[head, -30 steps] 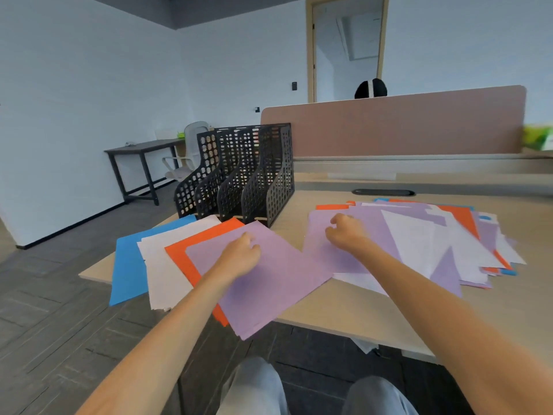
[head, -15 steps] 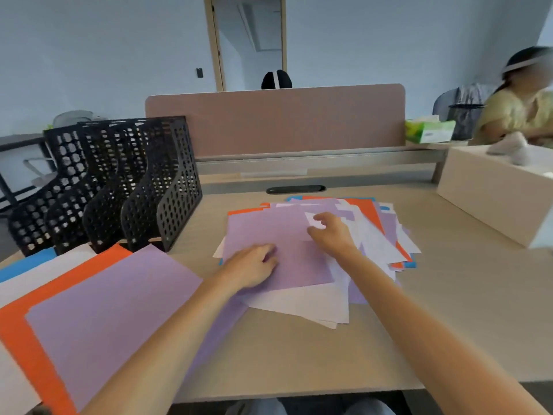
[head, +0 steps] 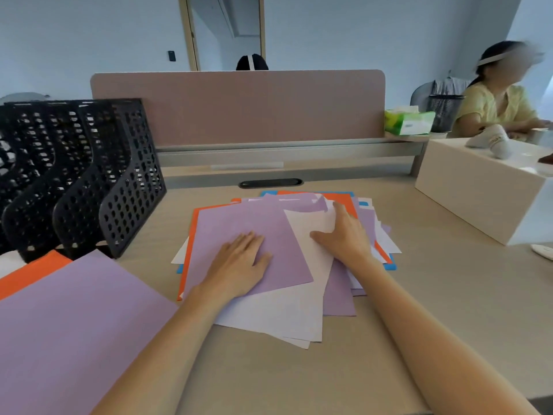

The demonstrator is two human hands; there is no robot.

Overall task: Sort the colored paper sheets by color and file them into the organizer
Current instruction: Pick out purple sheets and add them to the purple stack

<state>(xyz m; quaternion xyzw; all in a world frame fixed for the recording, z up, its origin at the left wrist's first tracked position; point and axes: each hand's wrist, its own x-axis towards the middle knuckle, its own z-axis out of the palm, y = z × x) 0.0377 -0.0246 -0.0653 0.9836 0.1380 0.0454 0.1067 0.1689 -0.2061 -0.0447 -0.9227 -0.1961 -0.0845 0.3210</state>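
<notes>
A mixed pile of purple, white, orange and blue sheets (head: 338,283) lies at the middle of the desk. My left hand (head: 239,265) lies flat on the top purple sheet (head: 239,223). My right hand (head: 344,235) rests with spread fingers on a white sheet (head: 311,232) just to its right. The black perforated organizer (head: 89,175) stands at the left. In front of it lie sorted sheets: a large purple one (head: 65,324) on top of an orange one (head: 33,271), with a white edge (head: 7,262) behind.
A pink divider panel (head: 239,106) runs along the desk's back. A white box (head: 478,187) stands at the right with a tissue pack (head: 408,121) behind it. Another person (head: 493,94) sits at the far right.
The view has swung right and closer to the pile. My left hand moved from the sorted purple sheet onto the pile's top purple sheet. My right hand slid right onto a white sheet, fingers flattened.
</notes>
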